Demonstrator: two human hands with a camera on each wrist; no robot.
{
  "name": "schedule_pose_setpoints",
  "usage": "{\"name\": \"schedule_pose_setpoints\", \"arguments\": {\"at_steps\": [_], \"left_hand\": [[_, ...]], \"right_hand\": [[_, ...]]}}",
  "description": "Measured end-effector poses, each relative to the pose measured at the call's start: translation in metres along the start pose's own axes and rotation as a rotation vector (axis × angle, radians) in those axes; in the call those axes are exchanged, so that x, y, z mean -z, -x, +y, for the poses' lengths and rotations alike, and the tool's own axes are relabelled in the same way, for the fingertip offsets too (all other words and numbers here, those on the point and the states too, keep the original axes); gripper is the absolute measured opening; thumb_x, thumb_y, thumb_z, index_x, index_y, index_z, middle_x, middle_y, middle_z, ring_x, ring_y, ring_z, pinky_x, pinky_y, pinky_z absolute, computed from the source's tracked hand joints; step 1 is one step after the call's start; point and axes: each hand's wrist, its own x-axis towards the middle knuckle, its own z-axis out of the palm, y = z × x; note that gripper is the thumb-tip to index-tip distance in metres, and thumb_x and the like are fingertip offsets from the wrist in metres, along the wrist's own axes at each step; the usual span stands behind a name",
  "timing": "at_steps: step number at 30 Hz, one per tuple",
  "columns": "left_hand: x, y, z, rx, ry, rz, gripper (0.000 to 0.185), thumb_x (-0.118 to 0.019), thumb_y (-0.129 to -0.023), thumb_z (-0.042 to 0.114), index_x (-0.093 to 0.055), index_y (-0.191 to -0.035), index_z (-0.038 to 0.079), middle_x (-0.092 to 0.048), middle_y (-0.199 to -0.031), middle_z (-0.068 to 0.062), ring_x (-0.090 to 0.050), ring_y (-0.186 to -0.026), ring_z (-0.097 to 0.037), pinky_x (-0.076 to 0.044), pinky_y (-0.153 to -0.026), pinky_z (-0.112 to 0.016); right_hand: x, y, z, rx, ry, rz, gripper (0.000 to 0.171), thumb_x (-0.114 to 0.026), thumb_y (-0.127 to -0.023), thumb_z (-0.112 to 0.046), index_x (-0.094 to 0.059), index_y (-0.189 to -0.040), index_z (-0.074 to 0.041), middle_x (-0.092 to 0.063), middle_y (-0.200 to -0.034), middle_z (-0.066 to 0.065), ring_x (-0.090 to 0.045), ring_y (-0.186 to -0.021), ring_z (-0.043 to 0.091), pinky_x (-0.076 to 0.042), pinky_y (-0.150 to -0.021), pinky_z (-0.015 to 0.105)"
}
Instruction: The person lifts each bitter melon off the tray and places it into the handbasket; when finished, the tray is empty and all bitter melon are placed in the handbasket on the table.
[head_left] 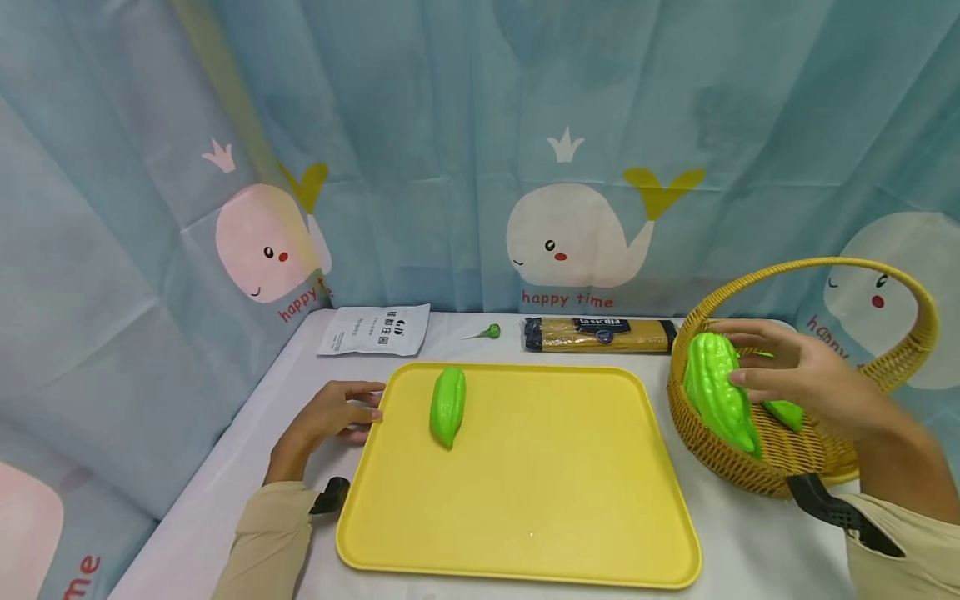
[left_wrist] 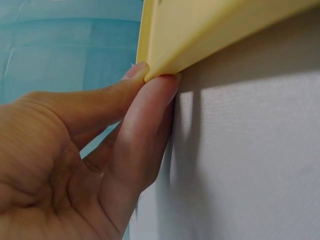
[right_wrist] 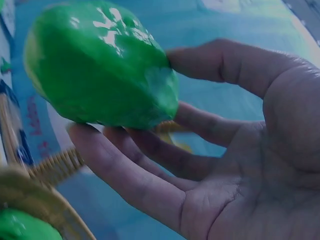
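Two hands are at work: the left hand [head_left: 333, 414] pinches the near-left edge of the yellow tray [head_left: 525, 517], steadying it, while the right hand [head_left: 806, 379] grasps a green gourd [head_left: 716, 387] just above the basket [head_left: 750, 467]. The lift-out step appears underway; the next move likely calls for carrying it leftward over the tray. One gourd on the tray [head_left: 447, 406] lies flat; another green piece [head_left: 783, 412] remains in the basket.
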Motion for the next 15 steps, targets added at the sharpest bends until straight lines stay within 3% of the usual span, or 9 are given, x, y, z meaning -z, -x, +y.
{"name": "schedule_pose_setpoints", "arguments": {"at_steps": [7,15], "left_hand": [[0.0,-0.001,-0.001,0.027,0.004,-0.001,0.058,-0.074,-0.099,0.014,-0.056,-0.153,0.003,-0.063,-0.138,-0.023,-0.068,-0.075,-0.014,-0.06,-0.064,-0.028],[0.0,-0.001,0.001,0.011,0.009,-0.009,0.059,-0.074,-0.098,0.012,-0.055,-0.153,0.0,-0.063,-0.137,-0.025,-0.069,-0.076,-0.015,-0.061,-0.064,-0.029]], "right_hand": [[0.022,0.004,0.024,-0.027,0.055,0.008,0.067,-0.061,-0.108,-0.013,-0.032,-0.168,-0.023,-0.026,-0.164,0.018,-0.05,-0.119,-0.009,-0.061,-0.082,0.032],[0.035,0.009,0.057,-0.113,0.06,0.065,0.072,-0.063,-0.108,-0.019,-0.025,-0.169,-0.017,-0.027,-0.163,0.014,-0.046,-0.113,-0.018,-0.062,-0.082,0.029]]}}
